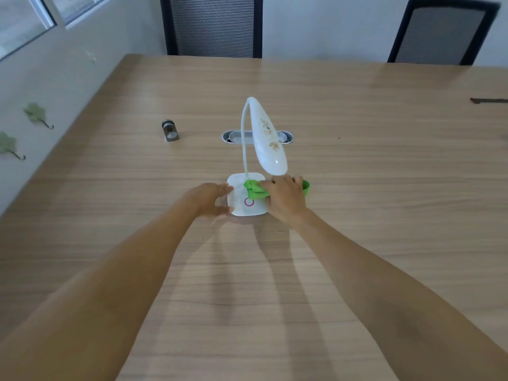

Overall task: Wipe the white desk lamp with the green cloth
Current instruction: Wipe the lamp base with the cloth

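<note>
Green cloth (254, 190) bunched under right hand (286, 198), fingers pressing it onto the white lamp's base (242, 209); left hand (211, 199), fingers spread, steadies the edge.

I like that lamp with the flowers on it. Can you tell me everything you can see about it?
The white desk lamp looks like shiny plastic. It has a square base with rounded corners and a pink ring, a thin bent neck, and a long head with pale flowers that droops over the base. It stands upright on the wooden table. The left hand steadies the base's side, and the right hand presses the green cloth on its top.
</note>
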{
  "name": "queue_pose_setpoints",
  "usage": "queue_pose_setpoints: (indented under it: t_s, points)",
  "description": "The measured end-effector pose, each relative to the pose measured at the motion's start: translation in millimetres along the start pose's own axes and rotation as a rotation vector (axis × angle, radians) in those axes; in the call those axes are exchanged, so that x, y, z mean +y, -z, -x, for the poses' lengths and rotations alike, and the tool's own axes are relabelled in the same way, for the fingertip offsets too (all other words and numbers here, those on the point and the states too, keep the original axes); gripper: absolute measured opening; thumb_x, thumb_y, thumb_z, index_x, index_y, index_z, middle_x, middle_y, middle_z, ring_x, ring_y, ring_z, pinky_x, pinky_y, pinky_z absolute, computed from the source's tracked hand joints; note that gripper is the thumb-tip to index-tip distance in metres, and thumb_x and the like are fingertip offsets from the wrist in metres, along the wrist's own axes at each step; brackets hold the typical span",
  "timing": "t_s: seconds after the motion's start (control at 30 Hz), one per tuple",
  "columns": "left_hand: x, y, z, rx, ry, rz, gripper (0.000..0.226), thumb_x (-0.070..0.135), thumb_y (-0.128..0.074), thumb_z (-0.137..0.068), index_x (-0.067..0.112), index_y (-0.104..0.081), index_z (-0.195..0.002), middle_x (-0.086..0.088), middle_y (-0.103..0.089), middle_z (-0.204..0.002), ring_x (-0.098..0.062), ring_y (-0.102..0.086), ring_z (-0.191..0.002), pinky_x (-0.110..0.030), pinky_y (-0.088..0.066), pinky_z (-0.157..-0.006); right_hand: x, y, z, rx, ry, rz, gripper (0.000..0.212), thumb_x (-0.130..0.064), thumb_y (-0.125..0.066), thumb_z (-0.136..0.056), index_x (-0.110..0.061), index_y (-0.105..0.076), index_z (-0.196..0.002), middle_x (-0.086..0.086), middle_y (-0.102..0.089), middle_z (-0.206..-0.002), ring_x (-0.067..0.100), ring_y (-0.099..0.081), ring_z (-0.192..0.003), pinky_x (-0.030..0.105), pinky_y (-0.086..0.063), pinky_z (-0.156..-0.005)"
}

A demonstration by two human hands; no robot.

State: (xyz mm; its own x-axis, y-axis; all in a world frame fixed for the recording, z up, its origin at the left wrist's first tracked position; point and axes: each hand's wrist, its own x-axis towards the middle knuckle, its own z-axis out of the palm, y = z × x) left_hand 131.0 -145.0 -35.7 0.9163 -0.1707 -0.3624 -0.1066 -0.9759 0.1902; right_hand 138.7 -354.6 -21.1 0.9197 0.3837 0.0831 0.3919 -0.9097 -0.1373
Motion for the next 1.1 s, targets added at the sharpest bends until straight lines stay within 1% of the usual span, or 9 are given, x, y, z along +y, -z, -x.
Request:
queue_pose_setpoints:
  t_s: [0.17,0.27,0.37,0.57,0.63,0.73,0.8,0.9,1.1]
  points:
    - [-0.4,1.6,-0.4,-0.019,0.003,-0.009,0.077,0.051,-0.056,-0.084,0.025,-0.025,-0.150,0.007,-0.024,-0.160,-0.019,-0.024,-0.147,-0.042,-0.025,-0.120,-5.4,-14.1,15.4,-0.150,0.032,-0.042,0.047,-0.034,-0.052,-0.083,-0.033,-0.046,-0.131,0.011,-0.047,-0.124,0.036,-0.044,-0.115,0.058,-0.021,-0.106]
    - [3.0,4.2,2.0,-0.020,0.015,-0.029,0.078,0.053,-0.056,-0.084,0.025,-0.025,-0.150,0.008,-0.024,-0.160,-0.020,-0.024,-0.147,-0.041,-0.024,-0.120,7.6,-8.3,21.5,-0.322,0.016,-0.115,0.061,-0.032,-0.051,-0.083,-0.047,-0.028,-0.138,0.008,-0.030,-0.136,0.039,-0.040,-0.116,0.057,-0.036,-0.102]
    - [0.4,3.2,-1.9,-0.035,0.012,-0.036,0.079,0.057,-0.055,-0.081,0.026,-0.028,-0.149,0.007,-0.027,-0.159,-0.019,-0.026,-0.146,-0.040,-0.027,-0.120,11.9,-3.3,28.2,-0.345,0.070,-0.082,0.069,-0.023,-0.053,-0.083,-0.050,-0.022,-0.139,0.007,-0.027,-0.141,0.039,-0.045,-0.110,0.053,-0.046,-0.092]
    - [8.1,7.2,-1.6,-0.032,0.012,-0.072,0.077,0.046,-0.059,-0.085,0.019,-0.028,-0.149,0.001,-0.028,-0.159,-0.021,-0.027,-0.146,-0.038,-0.025,-0.120,19.2,-1.3,47.8,-0.227,0.246,-0.043,0.058,-0.012,-0.047,-0.083,-0.041,-0.043,-0.133,0.004,-0.052,-0.128,0.036,-0.058,-0.099,0.037,-0.045,-0.071]
    - [10.0,7.7,-2.1,-0.025,0.024,-0.082,0.077,0.046,-0.059,-0.085,0.019,-0.027,-0.149,0.001,-0.028,-0.159,-0.020,-0.026,-0.146,-0.038,-0.026,-0.120,23.9,4.9,40.9,-0.090,0.197,-0.052,0.055,-0.009,-0.048,-0.082,-0.037,-0.050,-0.128,0.004,-0.058,-0.122,0.036,-0.059,-0.097,0.037,-0.046,-0.073]
    - [9.5,5.0,-1.1,-0.005,0.036,-0.032,0.078,0.044,-0.062,-0.083,0.019,-0.029,-0.149,0.001,-0.030,-0.158,-0.019,-0.028,-0.146,-0.037,-0.026,-0.119,22.2,9.2,18.2,0.036,-0.020,-0.088,0.054,-0.007,-0.049,-0.083,-0.035,-0.049,-0.130,0.005,-0.056,-0.127,0.037,-0.054,-0.102,0.042,-0.045,-0.085]
    - [9.0,2.4,-0.4,0.006,0.042,-0.011,0.077,0.042,-0.062,-0.084,0.019,-0.028,-0.149,0.001,-0.031,-0.158,-0.019,-0.030,-0.145,-0.035,-0.026,-0.119,15.3,3.4,6.9,-0.009,-0.087,-0.131,0.055,-0.007,-0.047,-0.085,-0.036,-0.047,-0.132,0.005,-0.053,-0.131,0.038,-0.052,-0.104,0.044,-0.048,-0.087]
    - [10.0,2.9,1.6,0.001,0.044,-0.022,0.076,0.043,-0.059,-0.085,0.020,-0.027,-0.150,0.003,-0.027,-0.159,-0.019,-0.028,-0.146,-0.036,-0.025,-0.120,6.9,-9.7,9.2,-0.167,-0.004,-0.123,0.056,-0.005,-0.046,-0.086,-0.038,-0.047,-0.132,0.001,-0.049,-0.136,0.036,-0.046,-0.109,0.043,-0.047,-0.091]
    - [10.7,2.0,4.7,0.011,0.046,0.013,0.075,0.043,-0.058,-0.086,0.021,-0.025,-0.150,0.004,-0.025,-0.160,-0.019,-0.027,-0.146,-0.036,-0.025,-0.120,28.2,-9.1,50.0,-0.113,0.214,-0.115,0.055,0.004,-0.048,-0.078,-0.032,-0.063,-0.117,0.001,-0.057,-0.130,0.037,-0.048,-0.101,0.041,-0.042,-0.083]
